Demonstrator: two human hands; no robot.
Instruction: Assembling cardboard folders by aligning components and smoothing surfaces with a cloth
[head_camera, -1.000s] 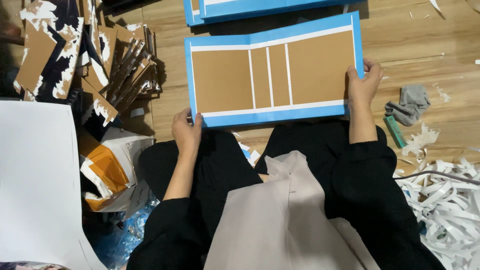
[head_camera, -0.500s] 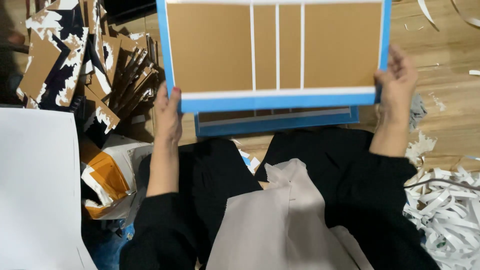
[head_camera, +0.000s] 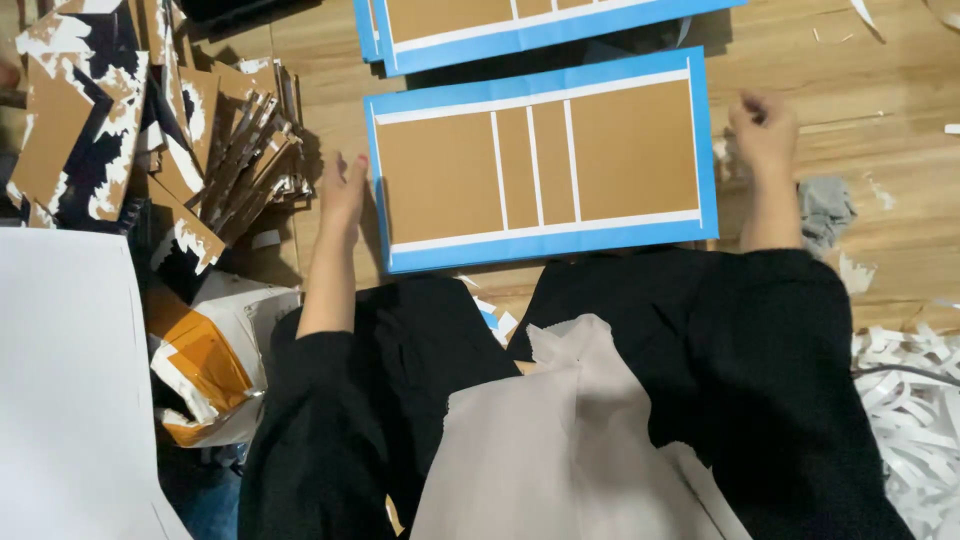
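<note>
While the blue-bordered cardboard panel (head_camera: 540, 160) lies flat on the wooden floor (head_camera: 880, 180) just ahead of the person's knees, both hands rest empty at its short edges. At the panel's left edge, the left hand (head_camera: 343, 192) is open with its fingers loosely extended, lying just beside or lightly against the blue border; actual contact cannot be confirmed. Just off the panel's right edge, the right hand (head_camera: 763, 130) is blurred, its fingers curled inward around nothing visible. One such panel lies whole in view, its brown face divided by white strips; at least two more blue-edged panels (head_camera: 520, 25) overlap beyond its far edge, cut off by the top of the view. A heap of torn cardboard pieces (head_camera: 150, 140) occupies the floor's left side, a grey rag (head_camera: 825, 210) lies near the right wrist, and white paper shreds (head_camera: 915, 410) pile at the lower right.
</note>
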